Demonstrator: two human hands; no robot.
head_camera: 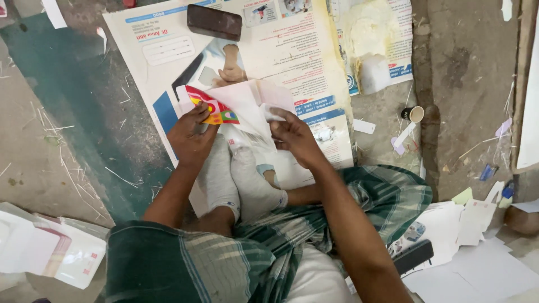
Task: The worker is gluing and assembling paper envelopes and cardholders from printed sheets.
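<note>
I sit on the floor with my socked feet (236, 179) resting on a large printed poster (292, 62). My left hand (191, 137) grips the left side of a white paper envelope (238, 106) with a red, yellow and green print near its edge. My right hand (292, 134) pinches the envelope's right part, where a flap folds over. The envelope is held just above my feet, over the poster.
A dark brown block (214, 21) lies on the poster's top edge. A stack of white envelopes (50, 249) sits at lower left. Loose white sheets (477, 247) and a black object (412, 255) lie at lower right. A small tape roll (414, 114) lies right of the poster.
</note>
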